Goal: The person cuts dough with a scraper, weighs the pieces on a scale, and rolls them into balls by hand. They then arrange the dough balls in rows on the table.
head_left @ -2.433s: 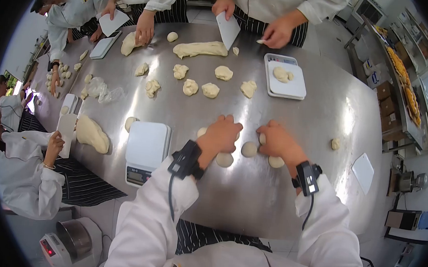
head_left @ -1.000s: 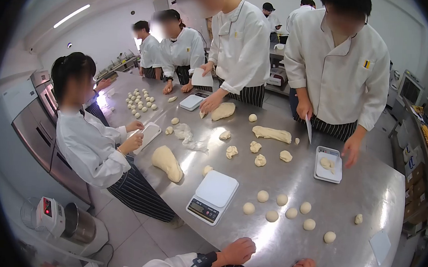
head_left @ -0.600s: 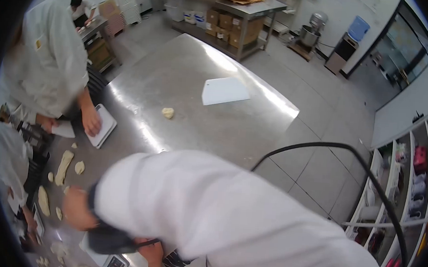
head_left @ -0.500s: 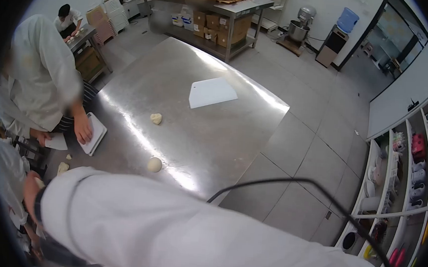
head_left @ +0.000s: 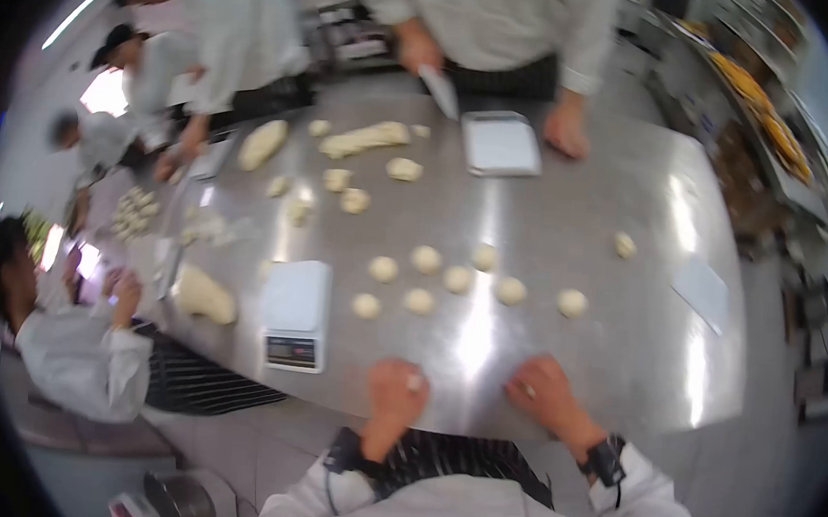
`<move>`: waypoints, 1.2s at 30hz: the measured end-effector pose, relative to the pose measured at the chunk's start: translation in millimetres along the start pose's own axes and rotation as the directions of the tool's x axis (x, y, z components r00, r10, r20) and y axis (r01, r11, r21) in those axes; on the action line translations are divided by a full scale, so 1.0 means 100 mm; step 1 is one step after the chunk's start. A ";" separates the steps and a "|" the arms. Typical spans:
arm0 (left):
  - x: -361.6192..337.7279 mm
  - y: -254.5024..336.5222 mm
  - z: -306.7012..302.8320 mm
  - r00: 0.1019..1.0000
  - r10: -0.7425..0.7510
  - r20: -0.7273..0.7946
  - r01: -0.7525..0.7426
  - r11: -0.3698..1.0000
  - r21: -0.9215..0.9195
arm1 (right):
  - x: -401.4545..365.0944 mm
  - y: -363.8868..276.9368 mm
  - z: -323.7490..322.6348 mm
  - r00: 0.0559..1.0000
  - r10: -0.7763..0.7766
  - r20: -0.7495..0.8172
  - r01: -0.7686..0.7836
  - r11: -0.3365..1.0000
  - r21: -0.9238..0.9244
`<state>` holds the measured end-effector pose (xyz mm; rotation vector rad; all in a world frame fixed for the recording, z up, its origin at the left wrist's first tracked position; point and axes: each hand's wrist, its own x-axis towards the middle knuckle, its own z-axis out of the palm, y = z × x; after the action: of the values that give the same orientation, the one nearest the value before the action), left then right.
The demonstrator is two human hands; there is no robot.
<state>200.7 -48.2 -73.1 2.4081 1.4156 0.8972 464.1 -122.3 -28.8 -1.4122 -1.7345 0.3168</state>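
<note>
My left hand (head_left: pixel 398 392) is closed at the near edge of the steel table, right of a digital scale (head_left: pixel 295 313). A small pale bit shows at its fingers, too blurred to name. Across a short gap, my right hand (head_left: pixel 541 394) is also closed, its fingers curled in over the table edge with a pale spot between them. Beyond both hands lie several round dough balls, the closest being one dough ball (head_left: pixel 419 301) ahead of my left hand and another dough ball (head_left: pixel 572 302) ahead of my right. Black bands circle both wrists.
On the steel table (head_left: pixel 551 225), a white scraper sheet (head_left: pixel 703 292) lies right and a dough slab (head_left: pixel 204 295) left. Opposite, a co-worker's hand holds a scraper (head_left: pixel 439 91) beside another scale (head_left: pixel 502 144). Further co-workers stand left, near a long dough piece (head_left: pixel 367 139).
The view has swung from the table's right end, where a white sleeve crossed the foreground, to face the table squarely. Both my hands and the several dough balls now show.
</note>
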 end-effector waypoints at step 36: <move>0.39 -0.36 0.16 0.903 0.426 0.057 -0.419 0.902 -0.106 | 0.18 0.56 0.09 0.992 -0.050 0.114 0.069 0.983 -0.171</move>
<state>198.0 4.9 -86.9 2.6941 0.8098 0.9163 495.5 -85.4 -63.0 -1.4877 -1.9290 0.2171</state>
